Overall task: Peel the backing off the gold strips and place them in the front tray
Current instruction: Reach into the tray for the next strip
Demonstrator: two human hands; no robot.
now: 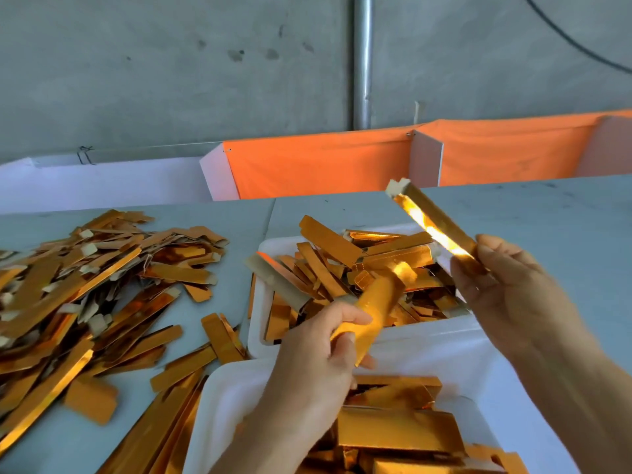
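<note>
Nearest to me sits a white tray [219,405] at the bottom edge, holding a pile of flat gold pieces [400,436] that look stacked rather loosely. Just above it the person's left hand [318,357] curls around a short, wide gold strip [372,309], fingers and thumb wrapped about its lower end so the rest points up and to the right over the trays. Off to the right the right hand [496,285] pinches a long, narrow gold strip [434,224] by its near end; that strip slants up and left, catching a bright glare along one edge, and a pale tab [396,188] shows at its far tip. The two strips are apart, not touching.

Behind the hands a second white tray [260,323] is heaped with gold strips lying every which way, some hanging over its rim. To the left, a broad scatter of gold strips and pale backing scraps [85,278] covers the grey table [547,217]. Beyond the table edge hangs an orange cloth [318,162] between white panels, with a metal pole [363,59] rising against the concrete wall [171,63].
</note>
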